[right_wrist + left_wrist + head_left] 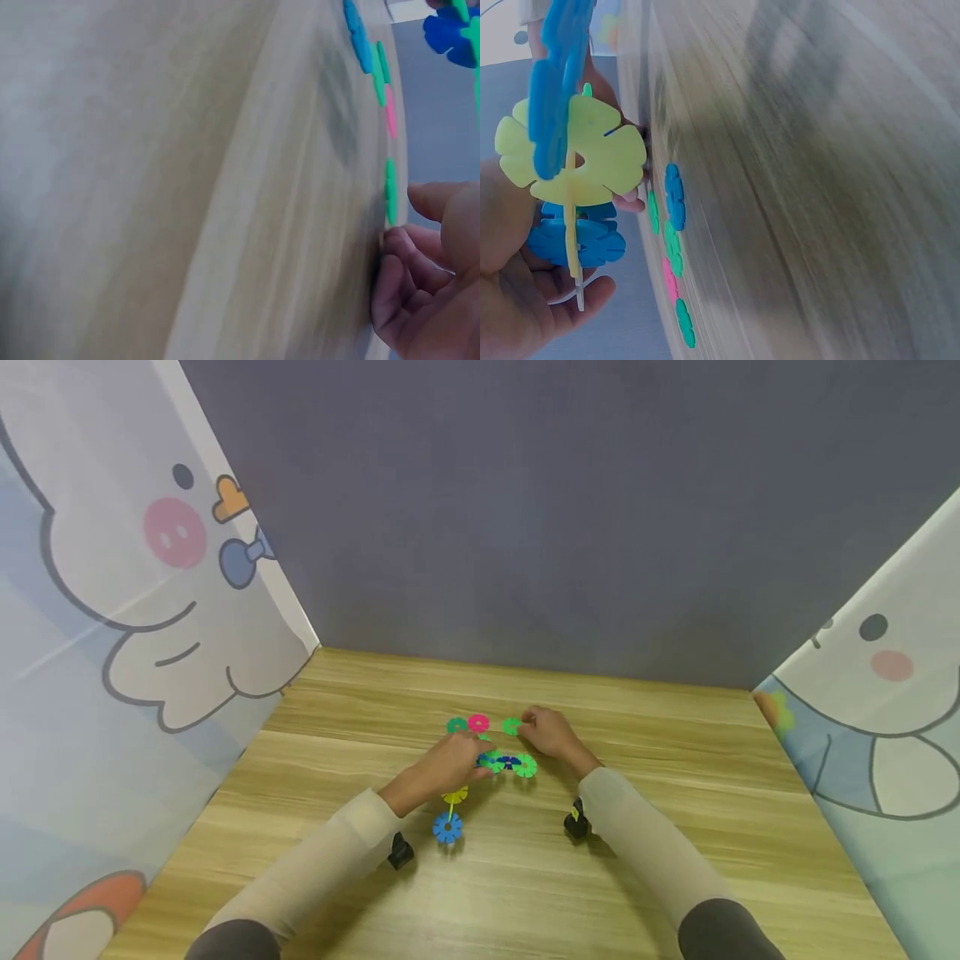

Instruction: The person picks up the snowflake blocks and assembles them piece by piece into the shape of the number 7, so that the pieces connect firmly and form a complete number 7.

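Note:
My left hand [442, 764] holds a joined chain of flower-shaped slotted plastic discs above the table. A yellow disc [604, 154] and a blue disc [447, 828] hang on the near side. On the right, a dark blue disc [508, 762] links to a light green disc [526, 766]. Past the chain, my right hand [551, 732] is low at the tabletop beside a loose green disc [512, 726]. In the right wrist view, thumb and forefinger stand apart just short of that disc [391, 191]. The left hand hides part of the chain in the head view.
More loose discs lie flat on the wooden table [337, 735]: a pink one [478, 722], a dark green one [457, 725] and a blue one [675, 196]. A grey panel [525, 527] rises behind the table. Black wrist devices [576, 821] sit under the sleeves.

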A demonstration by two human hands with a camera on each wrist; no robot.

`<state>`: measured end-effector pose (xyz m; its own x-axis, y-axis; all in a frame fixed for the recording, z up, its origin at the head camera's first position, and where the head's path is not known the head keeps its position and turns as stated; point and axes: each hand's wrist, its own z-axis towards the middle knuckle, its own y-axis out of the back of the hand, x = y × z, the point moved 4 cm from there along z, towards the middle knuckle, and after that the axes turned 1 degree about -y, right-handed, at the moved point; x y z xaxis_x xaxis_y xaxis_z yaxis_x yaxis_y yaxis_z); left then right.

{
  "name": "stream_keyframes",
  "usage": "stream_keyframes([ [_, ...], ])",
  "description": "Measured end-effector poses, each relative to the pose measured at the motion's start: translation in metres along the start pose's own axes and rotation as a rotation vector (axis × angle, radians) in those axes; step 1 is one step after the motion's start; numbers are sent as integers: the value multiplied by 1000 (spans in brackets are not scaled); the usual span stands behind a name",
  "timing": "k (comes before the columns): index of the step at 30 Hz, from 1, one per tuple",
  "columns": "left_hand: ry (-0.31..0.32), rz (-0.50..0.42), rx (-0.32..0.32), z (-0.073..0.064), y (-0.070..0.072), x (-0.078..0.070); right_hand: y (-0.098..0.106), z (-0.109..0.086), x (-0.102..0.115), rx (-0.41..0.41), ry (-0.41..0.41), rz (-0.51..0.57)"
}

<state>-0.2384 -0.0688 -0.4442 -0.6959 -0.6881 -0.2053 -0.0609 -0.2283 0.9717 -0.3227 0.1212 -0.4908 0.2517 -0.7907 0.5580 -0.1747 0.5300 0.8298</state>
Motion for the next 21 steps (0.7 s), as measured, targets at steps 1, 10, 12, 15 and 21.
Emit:
stream_keyframes([
  [1,-5,0,0,0,1,0,-1,2,0,0,-10,-14],
  [10,-4,-14,-4,-1,3,0,-6,7,3,4,-70,-114],
  [12,-2,-12,-7,0,1,1,-5,7,4,4,-68,-122],
  [15,-5,-3,-7,1,0,1,-5,7,6,19,-71,-126],
  [21,-5,16,6,2,-2,0,-5,7,4,53,-99,-71],
])
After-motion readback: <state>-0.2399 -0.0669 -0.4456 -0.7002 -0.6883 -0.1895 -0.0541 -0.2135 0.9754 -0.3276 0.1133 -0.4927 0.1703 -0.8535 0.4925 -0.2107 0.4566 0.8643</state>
